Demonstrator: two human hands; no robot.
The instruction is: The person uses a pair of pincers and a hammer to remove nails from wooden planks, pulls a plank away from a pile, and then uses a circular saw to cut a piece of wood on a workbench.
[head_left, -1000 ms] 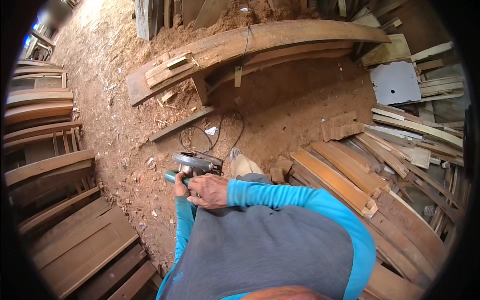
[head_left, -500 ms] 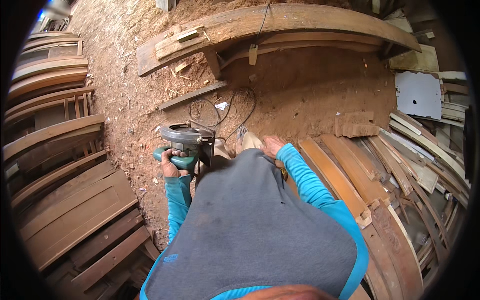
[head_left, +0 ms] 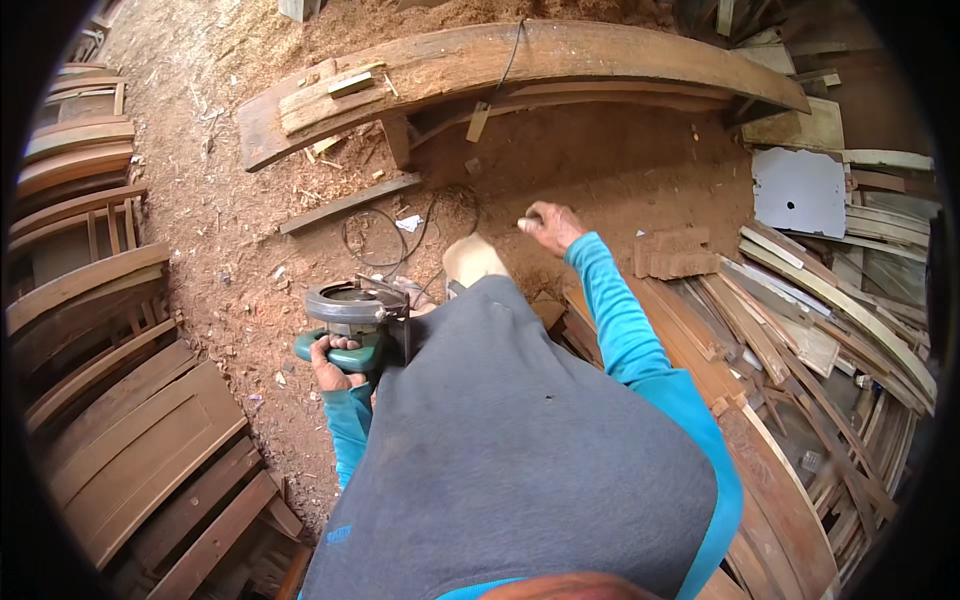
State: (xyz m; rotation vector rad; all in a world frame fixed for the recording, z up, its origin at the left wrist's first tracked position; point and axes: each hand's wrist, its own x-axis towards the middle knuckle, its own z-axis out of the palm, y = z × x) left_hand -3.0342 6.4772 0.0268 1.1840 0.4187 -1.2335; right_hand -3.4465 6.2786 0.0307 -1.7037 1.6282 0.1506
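My left hand point(head_left: 330, 362) is wrapped round the green handle of a circular saw point(head_left: 352, 305). The saw hangs beside my left leg, its grey guard uppermost and its dark base plate against my clothing. My right hand point(head_left: 555, 230) is held out in front of me over the earth floor, fingers curled in, with nothing visible in them. It touches nothing. A black cord point(head_left: 378, 240) lies in loops on the ground ahead of the saw.
A long wooden bench point(head_left: 600, 55) crosses the far side, with a small wood block point(head_left: 350, 84) on it. A loose batten point(head_left: 350, 203) lies before it. Door panels point(head_left: 150, 430) are stacked at left; planks point(head_left: 790, 480) and a white board point(head_left: 798, 190) lie at right.
My right hand has swung forward, away from my leg, and its fingers have curled. The saw stays in my left hand. The bench and stacks have shifted leftward in view.
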